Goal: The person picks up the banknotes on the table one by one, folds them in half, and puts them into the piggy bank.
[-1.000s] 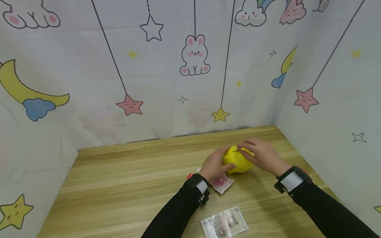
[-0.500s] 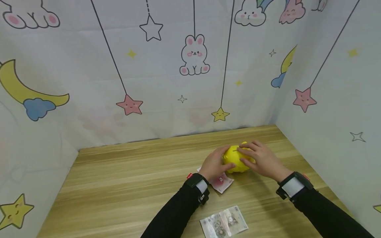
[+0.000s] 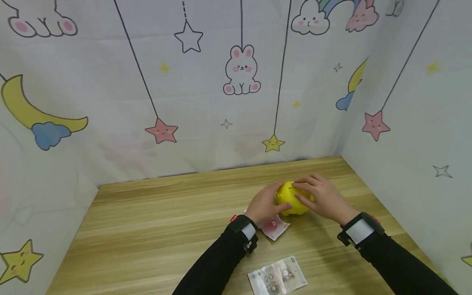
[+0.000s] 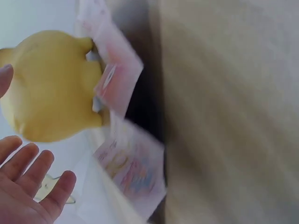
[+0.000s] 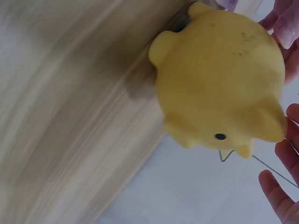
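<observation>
A round yellow piggy bank (image 3: 289,205) stands on the wooden table, a thin dark slit showing on its top in the head view. Its ear, black eye (image 5: 220,136) and legs appear in the right wrist view. My left hand (image 3: 262,207) grips its left side, thumb across the near side, other fingers partly hidden behind. Over the top right, my right hand (image 3: 326,198) has its fingers spread, holding nothing that shows; the right wrist view has these fingers beside the ear. A creased pink banknote (image 3: 273,228) lies by the piggy bank, partly under my left hand.
Nearer to me, a creased greyish banknote (image 3: 277,276) lies on the table (image 3: 166,229) between my forearms. Fabric walls (image 3: 206,102) printed with rabbits, stars and moons enclose the back and sides. Each wrist wears a black strapped device (image 3: 359,231).
One second ago my right thumb and fingers pinched a small brownish piece at the piggy bank's top; they have since parted and that piece is out of sight. My left hand has stayed put.
</observation>
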A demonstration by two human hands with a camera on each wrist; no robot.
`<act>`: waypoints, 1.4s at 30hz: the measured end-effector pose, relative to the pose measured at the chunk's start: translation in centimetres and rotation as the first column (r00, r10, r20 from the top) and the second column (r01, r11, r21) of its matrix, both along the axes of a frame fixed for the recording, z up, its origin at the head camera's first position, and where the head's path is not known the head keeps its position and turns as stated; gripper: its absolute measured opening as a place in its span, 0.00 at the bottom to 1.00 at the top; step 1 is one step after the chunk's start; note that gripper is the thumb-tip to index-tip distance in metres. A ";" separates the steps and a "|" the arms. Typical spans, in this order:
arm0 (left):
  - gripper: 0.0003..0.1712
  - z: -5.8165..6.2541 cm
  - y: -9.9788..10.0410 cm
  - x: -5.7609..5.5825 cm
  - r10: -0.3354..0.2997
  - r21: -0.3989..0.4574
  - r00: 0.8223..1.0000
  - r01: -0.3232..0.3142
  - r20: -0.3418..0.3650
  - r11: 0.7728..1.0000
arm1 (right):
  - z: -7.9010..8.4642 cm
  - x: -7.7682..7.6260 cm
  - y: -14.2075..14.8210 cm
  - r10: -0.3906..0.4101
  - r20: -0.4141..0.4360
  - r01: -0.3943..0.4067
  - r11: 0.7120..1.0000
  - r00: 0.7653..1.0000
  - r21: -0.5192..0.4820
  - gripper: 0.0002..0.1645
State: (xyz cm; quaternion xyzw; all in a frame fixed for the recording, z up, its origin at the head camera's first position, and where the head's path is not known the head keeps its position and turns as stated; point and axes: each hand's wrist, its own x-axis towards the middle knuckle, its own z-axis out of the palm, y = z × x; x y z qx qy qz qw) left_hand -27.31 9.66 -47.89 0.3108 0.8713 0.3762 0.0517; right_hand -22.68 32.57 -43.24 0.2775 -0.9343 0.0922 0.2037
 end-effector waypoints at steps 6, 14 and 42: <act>0.40 1.1 -3.2 -0.7 0.044 -0.024 0.999 -0.045 -0.019 0.999 | 0.8 0.3 -1.4 0.032 -0.037 -0.033 0.999 0.999 -0.024 0.23; 0.38 1.1 -7.0 -1.2 0.070 -0.115 0.992 -0.081 -0.101 0.990 | 1.5 0.8 -2.8 0.060 -0.040 -0.062 0.997 0.997 -0.043 0.24; 0.30 -0.2 -13.4 1.9 -0.025 -0.270 0.970 -0.042 -0.243 0.962 | -4.1 5.6 -6.4 0.260 0.125 -0.273 0.957 0.957 0.097 0.27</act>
